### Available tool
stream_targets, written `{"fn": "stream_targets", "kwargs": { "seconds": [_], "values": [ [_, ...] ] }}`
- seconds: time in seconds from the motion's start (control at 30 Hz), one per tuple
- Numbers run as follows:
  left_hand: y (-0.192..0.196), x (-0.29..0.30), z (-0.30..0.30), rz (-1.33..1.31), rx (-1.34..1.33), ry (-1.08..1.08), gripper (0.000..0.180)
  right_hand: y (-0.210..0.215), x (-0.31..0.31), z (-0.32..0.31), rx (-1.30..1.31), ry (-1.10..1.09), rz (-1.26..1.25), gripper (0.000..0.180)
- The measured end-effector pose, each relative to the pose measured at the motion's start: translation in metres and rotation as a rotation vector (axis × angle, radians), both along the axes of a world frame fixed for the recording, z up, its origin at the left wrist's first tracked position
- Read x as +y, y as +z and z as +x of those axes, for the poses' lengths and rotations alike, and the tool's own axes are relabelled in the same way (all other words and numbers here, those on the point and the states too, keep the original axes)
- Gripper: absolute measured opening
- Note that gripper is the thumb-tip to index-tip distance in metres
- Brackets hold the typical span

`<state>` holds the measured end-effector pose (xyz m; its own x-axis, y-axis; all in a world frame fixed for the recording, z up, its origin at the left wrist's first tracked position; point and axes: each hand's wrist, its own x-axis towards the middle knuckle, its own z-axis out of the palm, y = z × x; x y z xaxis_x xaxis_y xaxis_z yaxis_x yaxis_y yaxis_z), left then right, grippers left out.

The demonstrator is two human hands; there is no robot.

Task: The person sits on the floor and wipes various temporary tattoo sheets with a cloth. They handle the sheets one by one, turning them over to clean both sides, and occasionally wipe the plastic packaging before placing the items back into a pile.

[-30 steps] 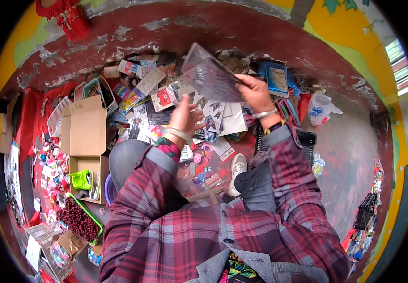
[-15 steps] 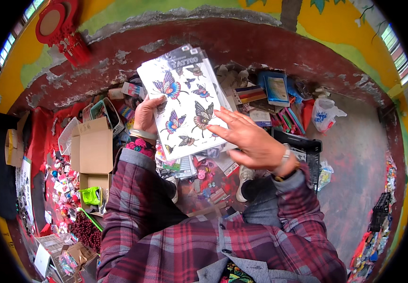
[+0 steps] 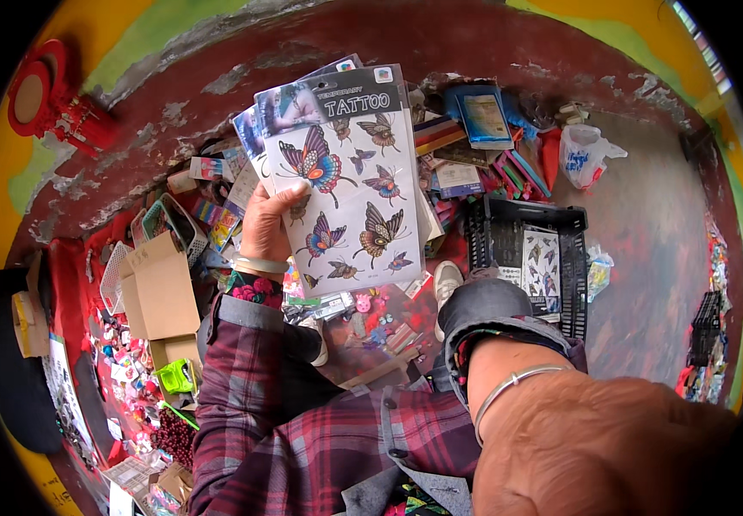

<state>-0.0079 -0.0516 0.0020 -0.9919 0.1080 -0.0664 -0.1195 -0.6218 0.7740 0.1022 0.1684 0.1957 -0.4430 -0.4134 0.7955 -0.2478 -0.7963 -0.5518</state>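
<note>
My left hand (image 3: 270, 225) holds up a stack of flat packets; the front one is a clear-wrapped sheet of butterfly stickers (image 3: 356, 189) with a dark header. My thumb presses on its left edge. My right hand (image 3: 595, 447) is very close to the camera at the lower right, seen from the back with a metal bangle at the wrist. Its fingers are out of sight, and nothing shows in it. Both sleeves are red plaid.
A black plastic crate (image 3: 526, 258) with another butterfly sheet inside lies on the floor to the right. Open cardboard boxes (image 3: 161, 288) stand at the left. Packets, trinkets and a white plastic bag (image 3: 585, 155) litter the floor along a red wall.
My left hand has raised the packets closer to the camera. My right hand left the sheet and came down to the lower right, near the lens.
</note>
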Motion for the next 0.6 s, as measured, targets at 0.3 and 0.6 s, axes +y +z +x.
{"fn": "stream_targets", "kwargs": {
  "seconds": [0.3,0.6],
  "values": [
    [-0.007,-0.01,0.003,-0.087,-0.056,-0.002,0.031,-0.004,-0.001,-0.003,-0.015,-0.063,-0.05,0.05],
    [-0.003,0.002,0.002,-0.059,-0.069,0.068,0.031,0.0,-0.001,0.001,-0.013,-0.126,-0.068,0.047]
  ]
}}
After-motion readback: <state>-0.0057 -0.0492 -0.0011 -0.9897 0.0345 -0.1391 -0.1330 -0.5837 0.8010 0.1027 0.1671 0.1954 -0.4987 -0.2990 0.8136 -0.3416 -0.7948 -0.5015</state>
